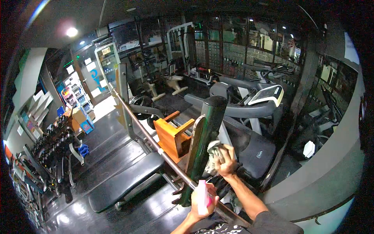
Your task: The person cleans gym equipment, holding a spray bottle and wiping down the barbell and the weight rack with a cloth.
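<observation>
My right hand [225, 162] is closed around a crumpled pale, patterned cloth [211, 158]. It presses the cloth against the side of a dark upright post [208, 128] of the bench press rack. Lower down, my left hand [196, 204] grips a pink and white bottle [202, 195], whose top I cannot make out clearly. This hand is close to the long barbell [150, 136], which runs from the near post to the far upright [124, 97]. Below the bar lies a black padded bench [128, 179].
An orange wooden stool [169, 136] stands just behind the rack. Beyond the post is a treadmill [249, 144] with a light-framed console [266, 95]. A dumbbell rack [52, 144] runs along the left side. A curved grey wall [323, 171] borders the right.
</observation>
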A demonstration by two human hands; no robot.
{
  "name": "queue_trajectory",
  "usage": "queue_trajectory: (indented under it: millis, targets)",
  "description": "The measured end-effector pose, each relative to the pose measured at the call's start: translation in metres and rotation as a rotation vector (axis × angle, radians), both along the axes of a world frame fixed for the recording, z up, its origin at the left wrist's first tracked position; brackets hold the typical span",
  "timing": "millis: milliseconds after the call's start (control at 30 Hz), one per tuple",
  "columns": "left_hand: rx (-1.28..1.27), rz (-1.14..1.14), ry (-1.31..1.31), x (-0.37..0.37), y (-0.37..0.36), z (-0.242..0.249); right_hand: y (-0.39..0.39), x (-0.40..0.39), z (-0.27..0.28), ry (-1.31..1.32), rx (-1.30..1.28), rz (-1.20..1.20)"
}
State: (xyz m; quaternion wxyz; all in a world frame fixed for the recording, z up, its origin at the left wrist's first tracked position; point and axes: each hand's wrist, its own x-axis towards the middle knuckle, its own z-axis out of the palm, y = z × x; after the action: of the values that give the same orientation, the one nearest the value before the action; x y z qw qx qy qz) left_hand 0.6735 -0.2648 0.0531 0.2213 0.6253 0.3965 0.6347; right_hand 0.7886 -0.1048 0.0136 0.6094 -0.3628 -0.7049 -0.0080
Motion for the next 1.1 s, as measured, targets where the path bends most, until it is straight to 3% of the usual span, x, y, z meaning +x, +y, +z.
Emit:
queue_trajectory:
  millis: [67,133,233,333,400,467,567,667,733,800,867,1000,1100]
  targets:
    - [-0.174,-0.173,-0.080,0.001,-0.003,0.002,-0.004,-0.004,0.027,0.030,0.122,-0.060]
    - [-0.145,-0.218,-0.049,0.001,-0.002,-0.010,-0.005,-0.016,0.063,0.022,0.176,-0.146]
    - [-0.117,-0.190,-0.021,-0.001,0.000,-0.015,-0.003,-0.035,0.094,-0.138,0.029,-0.038]
    - [-0.181,-0.256,-0.232,0.002,-0.003,-0.027,0.008,-0.054,0.047,-0.139,0.164,-0.164]
    - [-0.196,-0.259,-0.204,0.000,-0.002,-0.024,0.004,-0.046,0.011,-0.198,0.138,-0.118]
    - [-0.131,-0.241,-0.170,0.001,-0.001,-0.030,-0.004,-0.036,-0.034,-0.219,0.023,-0.045]
    - [-0.257,-0.305,-0.521,0.006,-0.007,-0.032,-0.004,-0.012,-0.061,-0.092,-0.151,0.222]
    - [-0.355,-0.332,-0.661,0.010,-0.008,-0.027,-0.007,-0.003,-0.004,-0.034,0.049,0.244]
    - [-0.224,-0.311,-0.335,0.008,-0.009,-0.026,-0.003,-0.006,0.046,0.009,0.170,0.054]
    - [-0.189,-0.320,-0.281,0.007,-0.010,-0.022,0.000,-0.018,0.108,0.116,0.184,-0.129]
    - [-0.364,-0.393,-0.532,0.007,-0.010,-0.020,0.019,-0.024,0.127,0.107,0.036,-0.101]
    - [-0.434,-0.388,-0.649,0.009,-0.009,-0.016,0.006,-0.047,0.101,-0.041,0.042,-0.226]
    - [-0.412,-0.251,-0.417,0.010,-0.009,-0.016,-0.013,-0.051,0.049,-0.285,0.038,-0.193]
